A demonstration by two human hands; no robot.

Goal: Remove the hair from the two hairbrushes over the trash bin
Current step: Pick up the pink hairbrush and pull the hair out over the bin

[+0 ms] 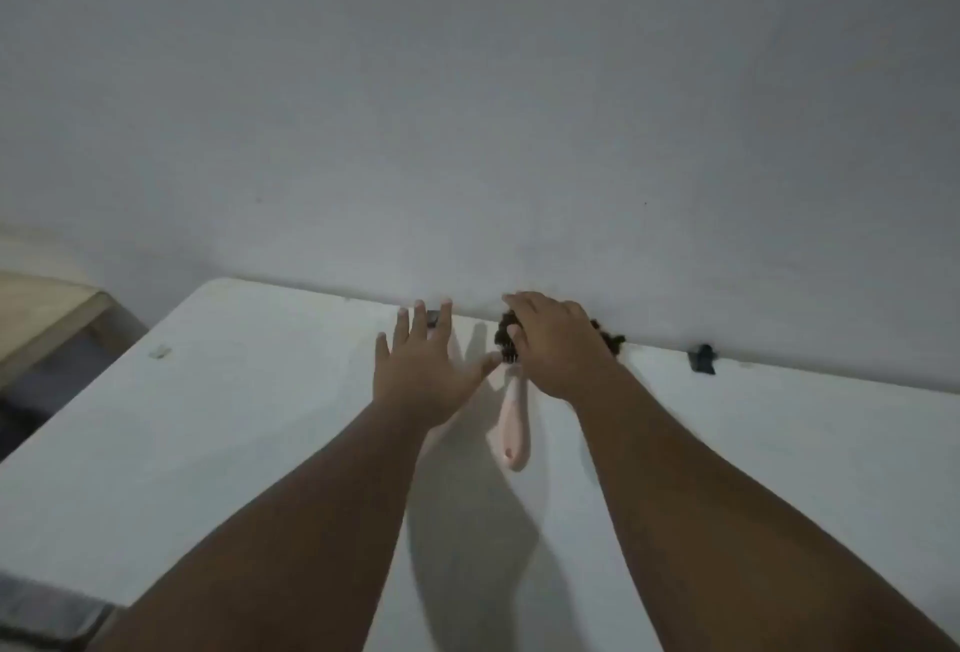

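Left hand (421, 370) is held flat, fingers spread apart, over the white tabletop (208, 417) close to the pale grey wall (467, 105). Right hand (556, 344), just beside it, covers the head of the pink plastic hairbrush (511, 422), fingers bent down over a clump of dark tangled hair (612, 339); whether they grip cannot be told. The brush lies on the table, handle pointing toward the person. A small dark object (702, 359) sits at the table's rear edge.

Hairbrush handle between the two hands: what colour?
Pale pink. The hairbrush handle shows best in the head view.
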